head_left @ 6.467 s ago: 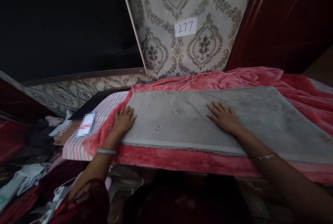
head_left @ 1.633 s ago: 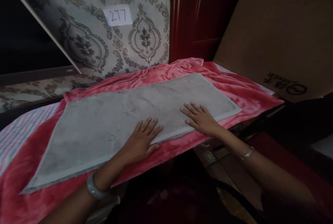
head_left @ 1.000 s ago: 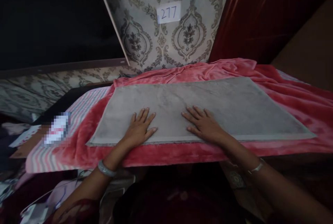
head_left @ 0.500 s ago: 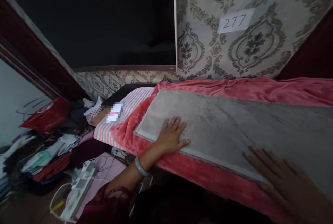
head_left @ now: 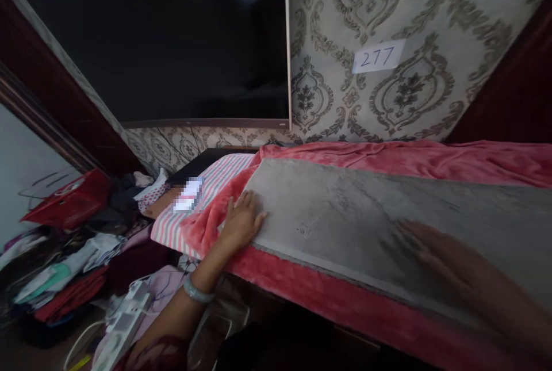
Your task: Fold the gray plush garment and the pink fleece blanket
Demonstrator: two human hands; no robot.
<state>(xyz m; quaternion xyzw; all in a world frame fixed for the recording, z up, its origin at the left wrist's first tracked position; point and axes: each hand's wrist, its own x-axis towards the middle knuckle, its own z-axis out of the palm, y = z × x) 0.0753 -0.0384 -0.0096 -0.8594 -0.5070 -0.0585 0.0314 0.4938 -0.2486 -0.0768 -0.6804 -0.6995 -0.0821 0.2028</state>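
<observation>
This is a room in a home. Fancy wallpaper (head_left: 409, 8) covers the wall at 12 o'clock, and clothes (head_left: 73, 256) lie piled at 9 o'clock.

Behind the bed there's patterned damask wallpaper (head_left: 414, 14) with a small paper label (head_left: 376, 56) reading 277 stuck on it. A big dark screen (head_left: 172, 43) fills the upper left. A striped sheet (head_left: 202, 187) peeks out beside a pile of clothes (head_left: 64, 256), with a red bag (head_left: 71, 201) leaning there and a white power strip (head_left: 123, 325) lower down.
</observation>
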